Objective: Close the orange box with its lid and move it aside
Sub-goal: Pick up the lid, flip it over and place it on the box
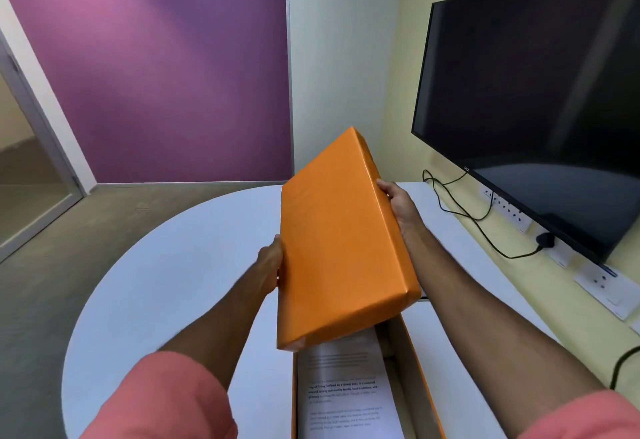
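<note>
I hold the orange lid in the air between both hands, tilted, with its top face toward me. My left hand grips its left long edge and my right hand grips its right long edge. Below and nearer to me, the open orange box rests on the white table. A printed white sheet lies inside the box. The lid's near end hangs over the box's far end and hides it.
A large dark screen hangs on the right wall, with wall sockets and a black cable below it. A second black cable lies at the table's right edge. The rounded table edge curves at left above grey floor.
</note>
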A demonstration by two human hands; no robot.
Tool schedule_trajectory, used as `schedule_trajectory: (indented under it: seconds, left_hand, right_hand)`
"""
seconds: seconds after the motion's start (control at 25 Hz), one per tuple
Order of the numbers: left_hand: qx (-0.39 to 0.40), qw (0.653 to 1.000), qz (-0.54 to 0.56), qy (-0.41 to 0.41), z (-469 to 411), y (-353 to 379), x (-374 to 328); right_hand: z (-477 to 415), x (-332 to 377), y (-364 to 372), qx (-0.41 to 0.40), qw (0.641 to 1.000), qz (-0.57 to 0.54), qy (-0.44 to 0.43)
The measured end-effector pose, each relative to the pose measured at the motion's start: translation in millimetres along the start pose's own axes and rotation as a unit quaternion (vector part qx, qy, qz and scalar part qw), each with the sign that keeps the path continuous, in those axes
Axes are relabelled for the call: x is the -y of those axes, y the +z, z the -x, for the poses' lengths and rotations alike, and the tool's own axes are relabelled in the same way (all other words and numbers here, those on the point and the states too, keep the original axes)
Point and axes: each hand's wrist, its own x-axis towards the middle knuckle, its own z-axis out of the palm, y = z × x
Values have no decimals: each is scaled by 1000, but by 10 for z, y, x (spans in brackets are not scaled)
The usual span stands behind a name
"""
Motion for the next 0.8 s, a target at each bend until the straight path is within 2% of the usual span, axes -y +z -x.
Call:
schedule_trajectory:
  seconds: [0.12,0.24,0.48,0.64,0.8]
  left_hand:
    - [-44,999,5,27,4,-64,25]
    - [-78,996,22,47,-3,-159,71]
    - [-73,993,-24,88,63,-256,243]
    - [-98,987,-55,113,133,-205,462]
    - [-111,986,-82,94,174,-121,692]
  right_hand:
    - [7,-122,-127,-28,998,39,-50]
    - [56,-254,-277,-42,992,100,-61]
    - [182,-468,-488,-22,954,297,28]
    - [339,-773,-663,0,948,318,6]
    - [447,-1080,-849,-4,946,324,-11]
